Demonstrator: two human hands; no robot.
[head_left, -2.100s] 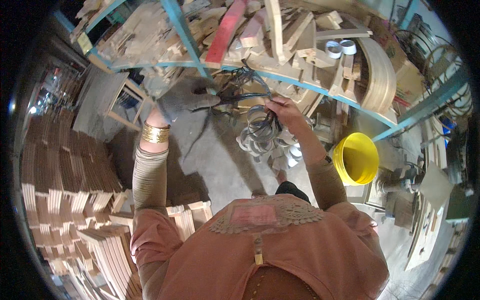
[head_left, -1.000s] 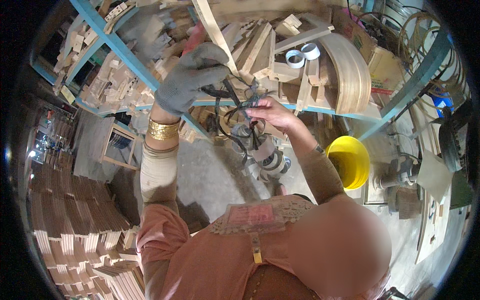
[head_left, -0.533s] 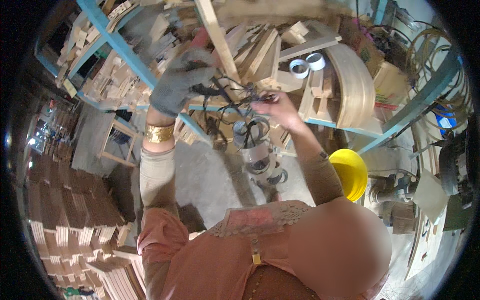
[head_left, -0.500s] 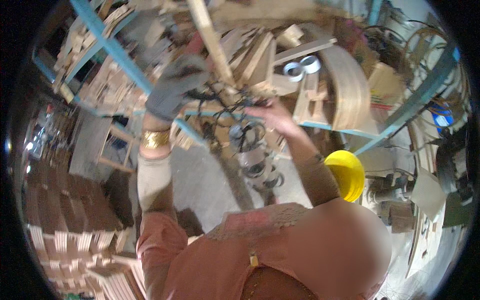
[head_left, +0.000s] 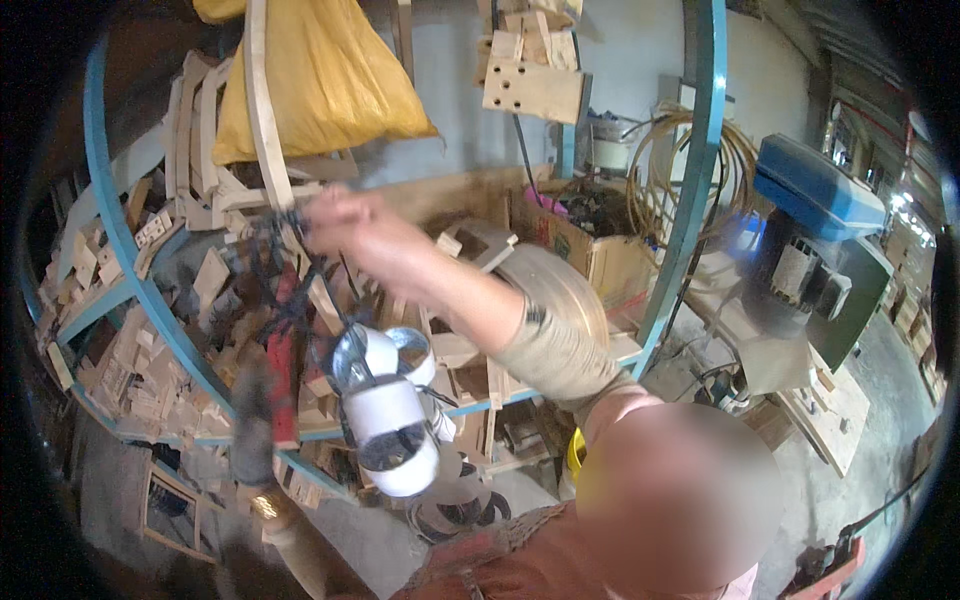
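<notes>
My bare right hand [head_left: 345, 222] reaches up to an upright wooden pole [head_left: 265, 120]. Its fingers are closed at a tangle of black cords [head_left: 290, 265] beside the pole. Lower down, white ring-shaped pieces [head_left: 385, 410], like short lengths of pipe, hang by a black cord. Grey-gloved and smeared by motion, my left hand [head_left: 255, 425] is down by the shelf's front edge, next to a long red piece [head_left: 283, 385]. Its fingers do not show clearly enough to tell whether they hold anything.
Wooden offcuts [head_left: 130, 370] crowd the blue-framed shelf [head_left: 150, 310]. A yellow sack [head_left: 330, 80] stands behind the pole, and a drilled wooden block [head_left: 535, 90] hangs at the back. To the right are coiled hose [head_left: 690, 180] and a blue-topped machine [head_left: 820, 190].
The view has swung up and to the right. My left hand has dropped away from the cords to the shelf's front edge. My right hand has gone up to the pole.
</notes>
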